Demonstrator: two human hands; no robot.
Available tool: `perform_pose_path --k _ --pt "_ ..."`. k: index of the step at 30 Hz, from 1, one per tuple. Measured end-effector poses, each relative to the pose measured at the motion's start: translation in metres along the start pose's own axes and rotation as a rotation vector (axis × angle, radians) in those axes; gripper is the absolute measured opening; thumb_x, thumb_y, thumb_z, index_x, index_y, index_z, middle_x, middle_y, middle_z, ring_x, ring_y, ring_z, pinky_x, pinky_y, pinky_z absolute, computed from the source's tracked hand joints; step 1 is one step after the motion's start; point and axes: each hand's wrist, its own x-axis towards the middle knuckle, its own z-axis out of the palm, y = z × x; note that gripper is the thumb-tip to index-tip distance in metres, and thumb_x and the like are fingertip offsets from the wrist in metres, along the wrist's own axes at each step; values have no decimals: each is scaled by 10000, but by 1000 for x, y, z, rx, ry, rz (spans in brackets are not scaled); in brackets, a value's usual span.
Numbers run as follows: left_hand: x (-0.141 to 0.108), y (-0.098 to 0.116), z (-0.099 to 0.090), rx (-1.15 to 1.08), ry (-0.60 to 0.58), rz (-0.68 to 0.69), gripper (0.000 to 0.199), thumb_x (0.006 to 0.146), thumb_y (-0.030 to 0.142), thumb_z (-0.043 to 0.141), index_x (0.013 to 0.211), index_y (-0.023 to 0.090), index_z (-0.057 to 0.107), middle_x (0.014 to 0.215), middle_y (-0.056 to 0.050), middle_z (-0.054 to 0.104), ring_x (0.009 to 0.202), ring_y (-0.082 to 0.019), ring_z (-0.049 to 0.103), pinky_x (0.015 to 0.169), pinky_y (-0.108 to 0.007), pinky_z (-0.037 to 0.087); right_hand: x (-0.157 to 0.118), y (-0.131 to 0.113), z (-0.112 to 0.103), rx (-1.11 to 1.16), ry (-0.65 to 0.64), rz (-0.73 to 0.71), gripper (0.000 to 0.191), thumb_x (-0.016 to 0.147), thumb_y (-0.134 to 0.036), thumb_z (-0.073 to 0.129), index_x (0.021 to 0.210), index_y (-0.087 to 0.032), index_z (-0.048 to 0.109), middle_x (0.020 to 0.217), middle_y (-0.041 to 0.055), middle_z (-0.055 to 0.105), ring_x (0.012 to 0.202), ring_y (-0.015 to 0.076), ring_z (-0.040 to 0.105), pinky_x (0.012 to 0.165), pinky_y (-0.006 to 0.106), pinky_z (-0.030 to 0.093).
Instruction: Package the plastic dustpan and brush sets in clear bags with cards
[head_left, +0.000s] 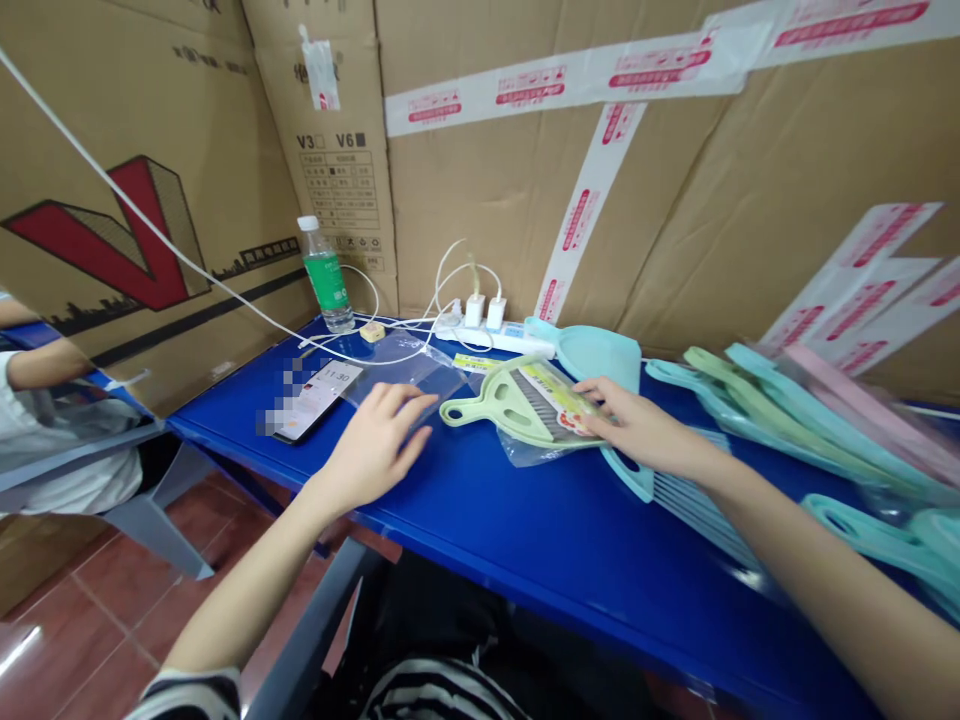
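My right hand (634, 420) grips the wide end of a light green dustpan (495, 410) with a grey-bristled brush nested in it, thumb and fingers at its yellow printed label (559, 395). The dustpan's looped handle points left. My left hand (386, 435) hovers just left of that handle, fingers apart and holding nothing. A clear plastic bag (409, 365) lies behind my left hand. Behind my right hand is a light blue dustpan (600, 352). A light blue brush (697, 500) lies partly under my right forearm.
On the blue table (480, 520) lie a phone (319, 400), a green-labelled water bottle (326, 280) and a power strip (495, 335) with chargers. Several wrapped brush sets (810, 420) are at the right. Cardboard walls (510, 200) enclose the back and left. Another person's arm (49, 362) shows far left.
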Motion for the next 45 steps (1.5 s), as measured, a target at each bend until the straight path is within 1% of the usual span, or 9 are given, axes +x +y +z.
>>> perform_pose_path --k 3,7,11,16,19,22,28,34,45 --pt "41 13 10 65 -263 169 433 964 437 493 1236 108 568 1158 -145 619 1069 -283 549 936 -416 481 -1 -6 1 -50 108 -57 58 782 -299 506 789 -250 536 897 92 672 863 271 653 774 414 544" --pt "82 18 27 203 -453 165 429 920 460 574 1088 67 598 1084 -176 637 1071 -319 575 938 -434 478 1 -6 1 -17 166 -54 152 798 -218 465 662 -270 423 764 71 615 793 253 630 775 407 523" --pt "93 16 35 163 -456 157 285 912 357 593 1036 103 558 1054 -146 642 1049 -295 600 920 -410 490 8 4 -5 56 192 7 153 854 -168 390 737 -267 386 769 61 646 730 217 642 680 362 535" --pt "82 3 30 -116 -373 148 294 968 348 471 1184 150 441 1151 -125 567 901 -220 634 808 -368 532 9 14 -12 118 224 57 148 829 -117 427 887 -252 442 769 26 642 584 169 616 551 307 530" --pt "78 -4 29 -178 -336 144 311 963 352 461 1207 164 416 1166 -121 523 818 -199 615 779 -382 532 3 8 -12 -10 323 -43 331 726 -56 494 989 -247 559 917 64 641 805 232 639 678 372 539" --pt "79 -7 30 -197 -322 164 306 960 337 460 1212 168 413 1147 -106 507 806 -192 597 787 -388 528 -1 0 -11 -193 376 -217 308 727 -52 479 891 -237 663 934 95 649 973 295 595 806 447 503" --pt "80 -13 26 -242 -270 198 302 966 336 453 1217 172 417 1136 -102 495 834 -196 585 810 -393 520 4 0 -16 -22 183 -157 228 874 -224 480 929 -208 701 750 39 683 619 175 596 573 301 483" --pt "82 -17 23 -228 -274 203 325 966 358 453 1236 180 419 1137 -100 503 851 -201 587 811 -392 525 5 -3 -17 352 9 56 235 895 -268 502 1042 -188 667 670 -1 626 558 137 550 491 250 412" --pt "82 -18 21 -224 -275 240 318 961 347 466 1220 165 439 1157 -117 511 884 -212 604 823 -386 527 2 -6 -17 555 -144 92 336 849 -288 577 1167 -186 620 739 4 638 673 166 627 611 292 506"
